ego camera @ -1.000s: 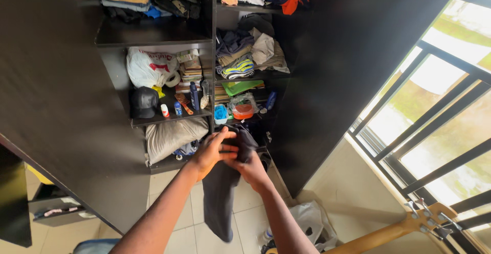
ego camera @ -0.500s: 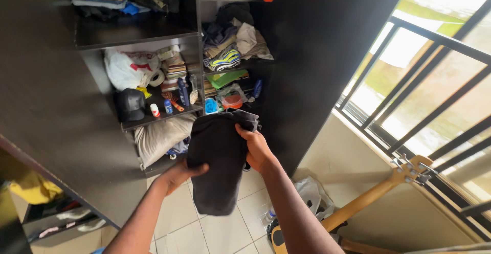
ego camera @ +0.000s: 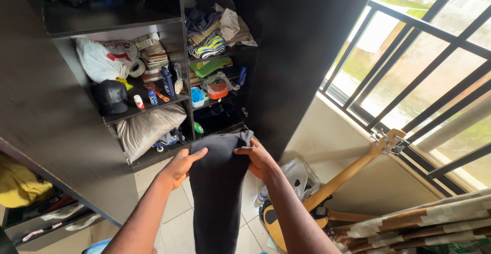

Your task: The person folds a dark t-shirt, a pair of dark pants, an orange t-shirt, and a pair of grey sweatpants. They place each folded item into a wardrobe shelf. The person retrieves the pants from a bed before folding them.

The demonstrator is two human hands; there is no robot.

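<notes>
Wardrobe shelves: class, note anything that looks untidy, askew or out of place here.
The shelves are cluttered: clothes lie in loose heaps, not folded stacks, and small bottles, a cap and a stuffed white bag share one level. A guitar leans against the wall by the window.

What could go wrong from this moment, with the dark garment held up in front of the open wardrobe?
The dark garment hangs long from the left hand and right hand; its lower end may drag on the tiled floor. Swinging it rightward might catch the guitar leaning beside the window.
</notes>
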